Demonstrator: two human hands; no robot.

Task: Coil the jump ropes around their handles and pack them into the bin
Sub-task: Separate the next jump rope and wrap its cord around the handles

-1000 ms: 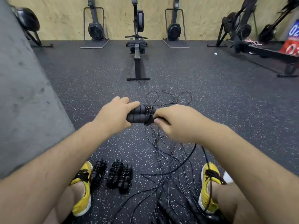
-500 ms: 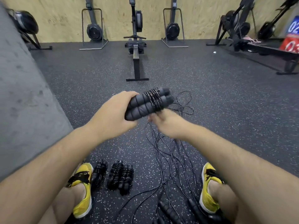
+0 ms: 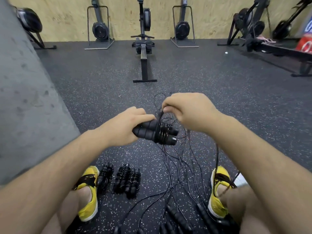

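My left hand (image 3: 125,123) grips a pair of black foam jump rope handles (image 3: 152,132), held side by side and pointing right, with several turns of thin black rope around their middle. Above and to the right, my right hand (image 3: 187,110) pinches that rope's loose strand just over the handles. A tangle of loose black ropes (image 3: 175,159) trails across the floor below my hands. Three wrapped bundles (image 3: 125,180) lie next to my left shoe. More unwrapped handles (image 3: 179,218) lie at the bottom between my legs. No bin is in view.
I sit on a speckled black rubber floor with a yellow shoe (image 3: 88,193) on each side. A grey wall (image 3: 25,98) rises at my left. A rowing machine (image 3: 144,53) stands ahead, with more machines along the plywood wall and a black bench (image 3: 287,53) at the far right.
My right hand has swung from under the handles to above them, carrying the rope round. The handles have dropped lower and now tilt down to the right.
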